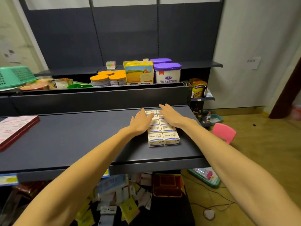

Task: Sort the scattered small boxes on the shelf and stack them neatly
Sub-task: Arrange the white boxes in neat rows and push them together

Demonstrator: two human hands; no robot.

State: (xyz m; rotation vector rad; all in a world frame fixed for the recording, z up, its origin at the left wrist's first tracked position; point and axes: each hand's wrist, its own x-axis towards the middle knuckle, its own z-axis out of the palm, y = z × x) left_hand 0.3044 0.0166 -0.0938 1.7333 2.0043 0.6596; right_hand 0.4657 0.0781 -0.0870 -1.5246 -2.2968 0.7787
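Your small boxes (163, 130) sit in two neat rows on the dark shelf (81, 137). Your left hand (141, 121) and right hand (171, 115) lie flat and relaxed on them. Left of the boxes lies a red-edged pad (14, 129); behind them, orange-lidded tins (108, 79) and a green basket (14, 75).

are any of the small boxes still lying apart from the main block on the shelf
No, the small boxes all sit packed in one two-column block on the shelf.

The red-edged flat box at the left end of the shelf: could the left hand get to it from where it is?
Probably yes. The left hand rests open on the block of small boxes, and only bare dark shelf lies between it and the red-edged flat box.
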